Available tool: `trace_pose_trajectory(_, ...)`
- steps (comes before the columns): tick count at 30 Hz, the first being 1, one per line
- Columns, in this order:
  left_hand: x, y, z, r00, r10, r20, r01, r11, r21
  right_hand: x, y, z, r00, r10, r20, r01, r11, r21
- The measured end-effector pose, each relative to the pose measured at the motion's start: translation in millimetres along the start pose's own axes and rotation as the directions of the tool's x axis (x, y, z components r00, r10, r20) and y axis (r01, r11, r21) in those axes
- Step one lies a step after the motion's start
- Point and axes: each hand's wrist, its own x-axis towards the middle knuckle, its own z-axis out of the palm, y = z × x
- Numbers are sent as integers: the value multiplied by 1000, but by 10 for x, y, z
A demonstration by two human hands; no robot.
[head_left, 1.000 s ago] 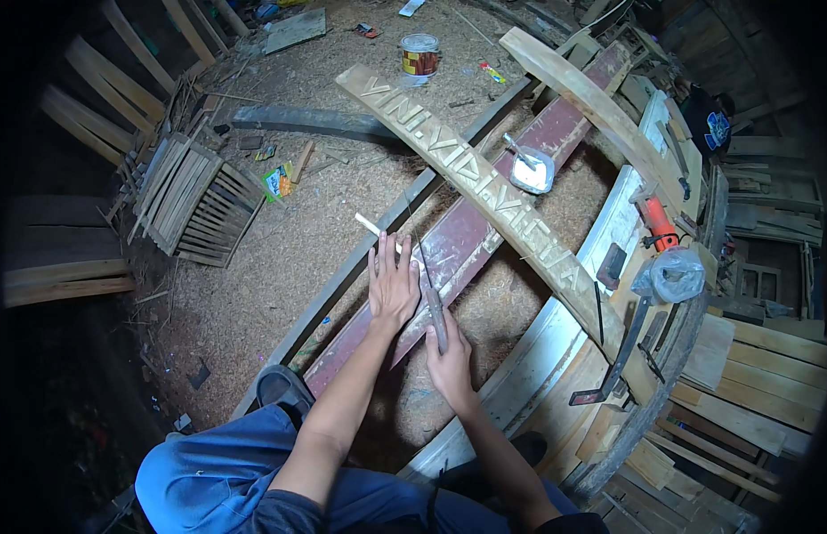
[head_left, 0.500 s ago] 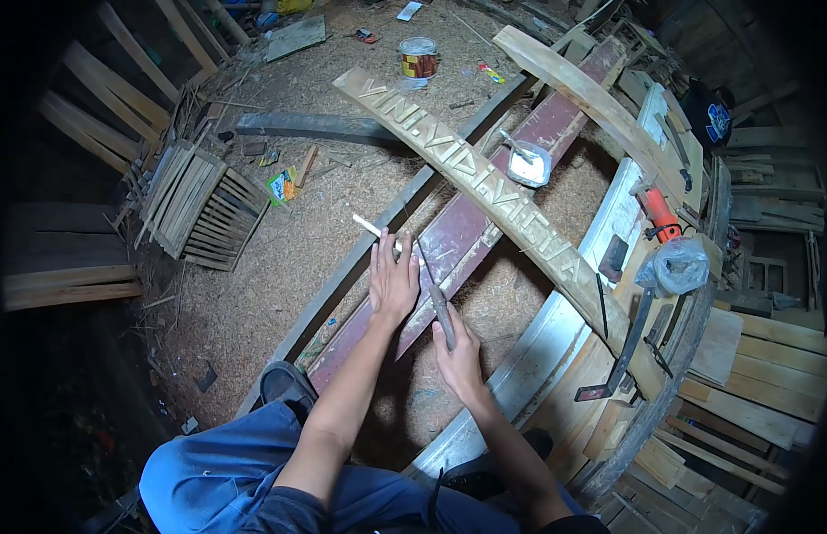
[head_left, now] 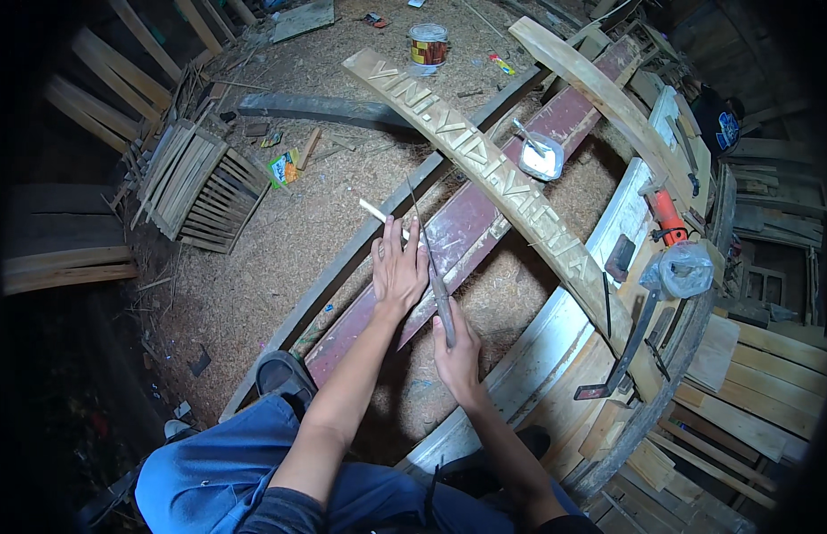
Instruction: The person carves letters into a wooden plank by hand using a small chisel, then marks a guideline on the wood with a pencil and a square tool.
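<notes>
A thin pale wooden stick point(head_left: 371, 210) lies across the maroon plank point(head_left: 460, 222). My left hand point(head_left: 401, 271) presses it down, fingers stretched over it and close together. Its far-left end pokes out past the fingertips. In my right hand point(head_left: 458, 351) is a hand tool point(head_left: 443, 307) with a worn grey-brown handle and a long, narrow dark blade. The blade points away from me and crosses the stick beside my left fingers. Whether it is a saw or a knife, I cannot tell. Beyond both hands, a pale board with raised carved letters point(head_left: 484, 167) rests across the plank.
A white-filled plastic tub point(head_left: 540, 157) with a stick in it stands on the plank. To the right are an orange power tool point(head_left: 668, 216), a plastic bag point(head_left: 685, 270) and a try square point(head_left: 627, 356). A slatted wooden crate point(head_left: 200, 187) is at left, a paint can point(head_left: 428, 46) farther off.
The view has shifted slightly, so the boards sit a little higher in it. The blade now reaches farther forward past the stick. My left hand keeps its place on the stick.
</notes>
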Motion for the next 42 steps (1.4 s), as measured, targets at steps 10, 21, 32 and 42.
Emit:
trace_pose_trajectory(10,35,-31,-13,997,-76,-18,76,997,-35,1,28,43,998,34,44,-25,982,-189)
trace_pose_trajectory(21,89,-125,20,985,-143,95,157,974,-165,-26,79,22,999,-42,-22,40,996,-83)
trace_pose_trajectory(32,70,-109,16,986,-135,93,153,964,-217,-92,42,-43,1000,-22,-20,21,998,-63)
trace_pose_trajectory(42,81,-133,51,991,-116,66,126,977,-173,-18,51,-30,997,-64,-49,62,997,-39)
